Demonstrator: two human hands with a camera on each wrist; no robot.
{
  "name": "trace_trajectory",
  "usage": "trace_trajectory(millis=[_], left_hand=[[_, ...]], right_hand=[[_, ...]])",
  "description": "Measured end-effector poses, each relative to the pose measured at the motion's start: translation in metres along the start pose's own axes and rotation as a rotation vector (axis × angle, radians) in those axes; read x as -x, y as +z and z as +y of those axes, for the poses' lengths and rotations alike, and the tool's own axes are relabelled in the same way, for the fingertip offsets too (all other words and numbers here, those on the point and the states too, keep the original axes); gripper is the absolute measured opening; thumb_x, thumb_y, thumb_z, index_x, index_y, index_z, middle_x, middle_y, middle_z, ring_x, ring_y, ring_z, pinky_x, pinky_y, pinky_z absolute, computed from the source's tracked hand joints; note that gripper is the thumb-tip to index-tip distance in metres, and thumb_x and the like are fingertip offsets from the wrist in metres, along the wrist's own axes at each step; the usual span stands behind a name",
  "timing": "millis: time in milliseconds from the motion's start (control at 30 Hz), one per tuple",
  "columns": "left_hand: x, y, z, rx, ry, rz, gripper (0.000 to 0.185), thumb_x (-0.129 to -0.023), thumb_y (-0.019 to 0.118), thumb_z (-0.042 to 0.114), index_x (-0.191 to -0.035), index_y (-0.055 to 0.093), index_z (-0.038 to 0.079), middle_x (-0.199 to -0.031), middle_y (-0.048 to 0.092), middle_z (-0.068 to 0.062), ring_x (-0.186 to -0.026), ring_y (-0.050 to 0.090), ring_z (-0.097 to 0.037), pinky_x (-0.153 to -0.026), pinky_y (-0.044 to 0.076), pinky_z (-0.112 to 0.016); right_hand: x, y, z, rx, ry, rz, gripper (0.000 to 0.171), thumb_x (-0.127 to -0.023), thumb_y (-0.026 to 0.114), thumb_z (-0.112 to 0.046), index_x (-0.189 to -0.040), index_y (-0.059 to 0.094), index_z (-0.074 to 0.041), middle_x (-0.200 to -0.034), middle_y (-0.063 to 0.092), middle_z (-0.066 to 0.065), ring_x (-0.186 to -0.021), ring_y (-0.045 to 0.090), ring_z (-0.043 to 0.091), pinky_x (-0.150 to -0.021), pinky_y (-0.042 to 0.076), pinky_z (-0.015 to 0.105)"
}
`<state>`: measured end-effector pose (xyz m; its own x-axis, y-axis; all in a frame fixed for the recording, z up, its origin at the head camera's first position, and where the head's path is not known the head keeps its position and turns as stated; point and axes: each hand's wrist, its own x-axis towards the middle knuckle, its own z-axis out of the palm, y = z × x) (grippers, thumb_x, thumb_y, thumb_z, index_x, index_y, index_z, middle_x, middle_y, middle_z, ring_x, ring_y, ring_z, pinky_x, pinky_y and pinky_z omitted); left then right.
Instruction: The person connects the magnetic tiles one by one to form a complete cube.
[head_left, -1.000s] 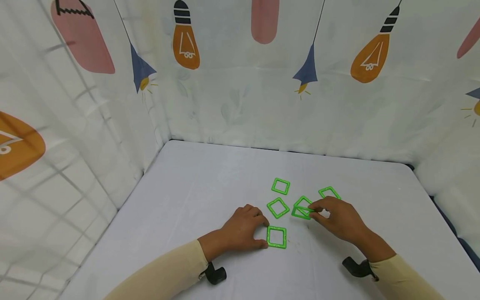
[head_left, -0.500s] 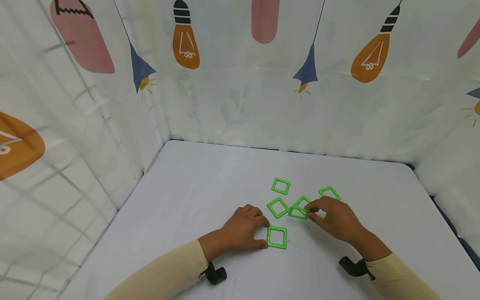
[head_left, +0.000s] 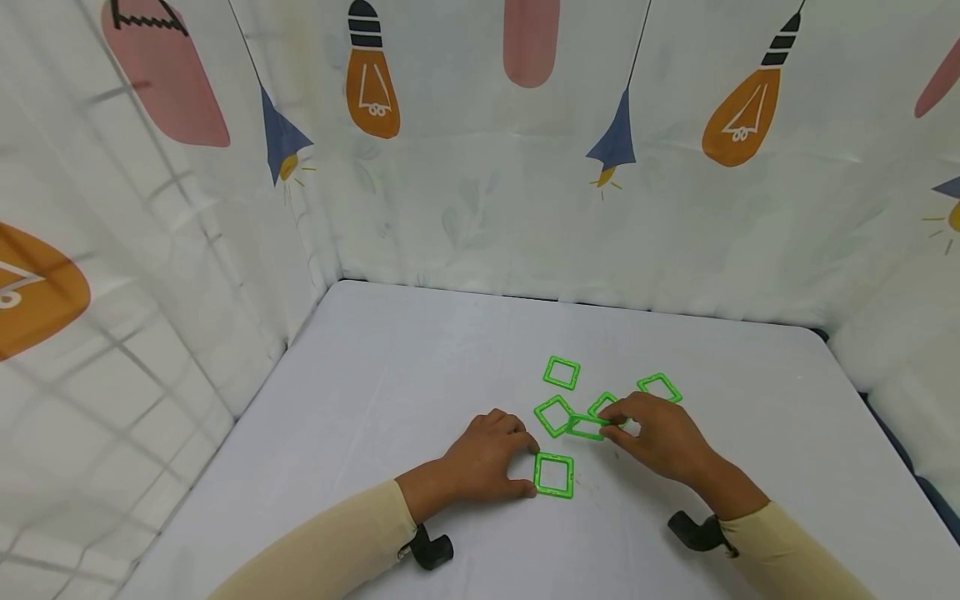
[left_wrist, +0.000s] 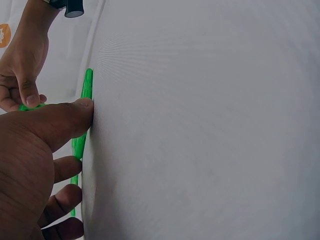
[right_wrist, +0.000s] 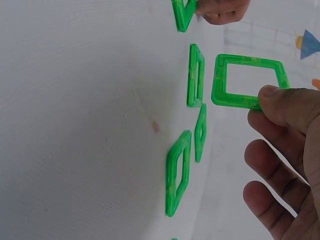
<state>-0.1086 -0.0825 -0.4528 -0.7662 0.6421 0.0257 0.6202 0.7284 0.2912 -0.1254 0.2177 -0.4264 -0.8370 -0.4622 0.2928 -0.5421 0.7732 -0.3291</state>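
Note:
My right hand (head_left: 663,433) pinches a green square magnetic tile (right_wrist: 219,80) between thumb and forefinger, raised and tilted above the table. The other fingers of that hand spread loosely in the right wrist view. The left hand (head_left: 487,462) rests on the table, thumb and forefinger at the left corners of a second green tile (head_left: 570,477) lying flat. In the left wrist view the thumb covers part of this tile (left_wrist: 87,82). In the head view, the raised tile overlaps a diamond-turned tile (head_left: 543,423); another tile (head_left: 597,401) is partly hidden behind the right fingers.
One tile (head_left: 558,385) lies farther back, and one more (head_left: 671,384) lies beyond the right hand. A white cloth covers the table (head_left: 405,358). Printed white curtains (head_left: 480,208) enclose its back and sides. A black wrist camera (head_left: 431,550) sits by the left cuff.
The right hand has moved a little left, carrying its tile from in front of the partly hidden tile toward the diamond-turned one. The left hand and its tile stay in place.

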Motion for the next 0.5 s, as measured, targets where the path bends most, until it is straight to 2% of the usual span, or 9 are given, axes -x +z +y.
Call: trace_trajectory(millis=[500], left_hand=[[-0.0007,0.0022,-0.0017,-0.001,0.003,0.004,0.048,-0.086,0.078,0.054,-0.124,0.069,0.027,-0.118,0.057,0.010,-0.121,0.047,-0.014,-0.105,0.038,-0.038]], right_hand=[[-0.0040,0.0064,-0.0055,-0.009,-0.008,-0.005,0.022,-0.081,0.089,-0.022,-0.100,0.078,-0.025,-0.087,0.066,-0.020,-0.085,0.066,0.007,-0.071,0.054,0.031]])
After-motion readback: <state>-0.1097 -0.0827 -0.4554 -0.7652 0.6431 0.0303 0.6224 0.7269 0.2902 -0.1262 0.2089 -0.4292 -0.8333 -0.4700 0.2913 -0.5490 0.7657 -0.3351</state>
